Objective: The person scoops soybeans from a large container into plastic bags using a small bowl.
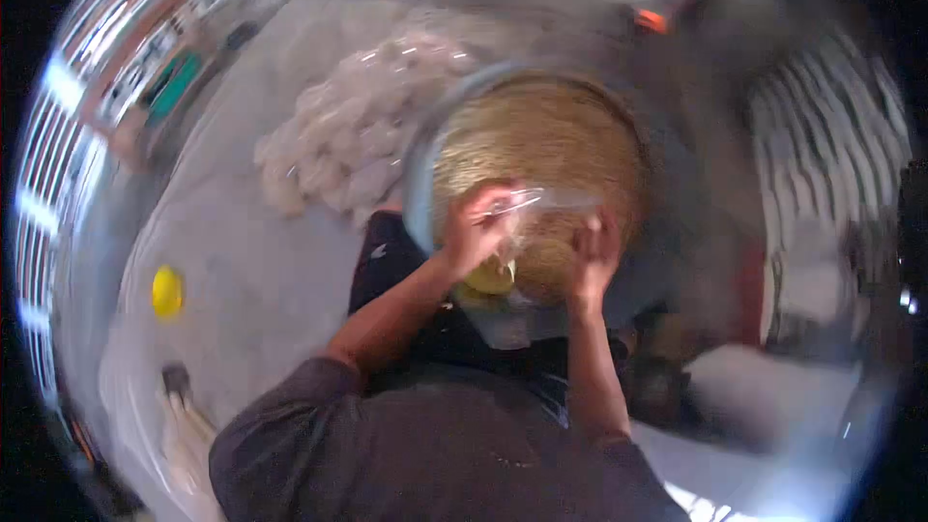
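A large round tub [418, 195] with a pale rim stands in front of me, filled with golden-brown loose material [532, 135]. Over its near part, my left hand [478, 227] is closed on the left side of a clear plastic bag [551, 200]. My right hand [596, 249] is at the bag's right side with its fingers bent, blurred by motion. The bag's film stretches between both hands. Below my left hand, a yellow round thing [490, 277] shows near the tub's front edge.
Many small clear filled bags [358, 126] lie heaped on a pale sheet [242, 232] left of the tub. A yellow object [166, 291] lies farther left. White sacks [754, 387] are at the right, beside striped material [831, 155].
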`<state>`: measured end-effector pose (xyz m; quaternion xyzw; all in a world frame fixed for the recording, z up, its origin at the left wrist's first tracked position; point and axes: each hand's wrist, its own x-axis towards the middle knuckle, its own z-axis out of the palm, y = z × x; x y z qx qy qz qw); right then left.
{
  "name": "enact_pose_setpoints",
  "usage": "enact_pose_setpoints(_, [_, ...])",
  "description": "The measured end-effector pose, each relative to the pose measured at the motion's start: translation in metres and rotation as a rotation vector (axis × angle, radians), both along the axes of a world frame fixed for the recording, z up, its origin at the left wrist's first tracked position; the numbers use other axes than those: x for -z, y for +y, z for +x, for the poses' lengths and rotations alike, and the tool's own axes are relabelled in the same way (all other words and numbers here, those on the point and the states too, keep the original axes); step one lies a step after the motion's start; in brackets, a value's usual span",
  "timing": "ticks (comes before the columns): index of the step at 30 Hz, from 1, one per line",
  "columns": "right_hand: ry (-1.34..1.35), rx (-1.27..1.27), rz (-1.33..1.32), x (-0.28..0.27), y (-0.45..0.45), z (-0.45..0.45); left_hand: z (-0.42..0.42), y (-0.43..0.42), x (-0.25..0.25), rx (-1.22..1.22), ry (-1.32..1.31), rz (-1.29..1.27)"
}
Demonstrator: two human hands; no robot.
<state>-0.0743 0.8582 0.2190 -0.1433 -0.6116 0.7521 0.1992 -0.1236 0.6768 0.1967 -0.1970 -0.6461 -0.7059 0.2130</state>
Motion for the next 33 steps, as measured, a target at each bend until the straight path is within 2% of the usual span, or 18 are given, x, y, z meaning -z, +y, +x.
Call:
enact_pose_setpoints(3, [-0.283,-0.276,0.417,0.124,0.048,0.021,0.009,-0.098,-0.011,-0.197,0.099,-0.173])
enact_pose_setpoints(4, [-0.349,-0.412,0.468,0.149,0.057,0.033,0.024,-0.12,-0.029,-0.48,0.158,-0.457])
enact_pose_setpoints(5, [-0.442,-0.478,0.173,0.143,0.037,0.054,0.041,-0.159,-0.054,-0.727,0.218,-0.729])
enact_pose_setpoints(6, [-0.537,-0.524,0.465,0.156,0.032,0.064,0.048,-0.191,-0.065,-0.904,0.254,-0.884])
enact_pose_setpoints(7, [-0.643,-0.559,0.756,0.172,0.033,0.072,0.052,-0.221,-0.045,-0.779,-0.094,-0.738])
enact_pose_setpoints(8, [-0.762,-0.592,1.047,0.179,0.035,0.083,0.05,-0.264,-0.012,-0.764,-0.055,-1.146])
enact_pose_setpoints(10, [-0.786,-0.612,1.033,0.155,0.002,0.077,0.044,-0.302,0.043,-0.77,-0.487,-0.536])
enact_pose_setpoints(12, [-0.557,-0.408,1.27,0.183,-0.012,0.071,0.029,-0.322,0.086,-0.892,-0.5,-0.76])
enact_pose_setpoints(15, [-0.524,-0.441,1.358,0.203,-0.01,0.04,-0.006,-0.411,0.252,-0.855,-0.583,-0.758])
enact_pose_setpoints(18, [-0.852,-0.586,1.204,0.211,0.005,0.027,-0.044,-0.434,0.293,-0.722,-0.911,-1.019])
enact_pose_setpoints(20, [-0.987,-0.757,1.281,0.174,-0.002,0.033,-0.082,-0.409,0.263,-0.351,-1.042,-1.439])
enact_pose_setpoints(22, [-1.081,-0.892,1.379,0.164,-0.002,0.041,-0.095,-0.362,0.254,-0.816,-0.197,-1.234])
enact_pose_setpoints(24, [-1.153,-0.967,1.433,0.202,0.008,0.046,-0.059,-0.247,0.121,-0.784,-0.171,-0.802])
enact_pose_setpoints(25, [-1.087,-0.903,1.419,0.218,0.014,0.05,-0.026,-0.212,0.095,-0.582,0.0,-0.782])
enact_pose_setpoints(26, [-1.02,-0.84,1.404,0.231,0.026,0.054,-0.004,-0.189,0.075,0.063,-0.428,-1.062])
enact_pose_setpoints(28, [-0.713,-0.686,1.381,0.226,0.046,0.046,0.057,-0.143,-0.005,0.748,-0.298,-0.957])
enact_pose_setpoints(30, [-0.458,-0.513,1.315,0.214,0.063,0.042,0.096,-0.134,0.063,1.018,-0.207,-0.955])
enact_pose_setpoints(33, [-0.649,-0.394,1.214,0.199,0.089,0.008,0.047,-0.093,0.108,0.773,0.177,-1.122])
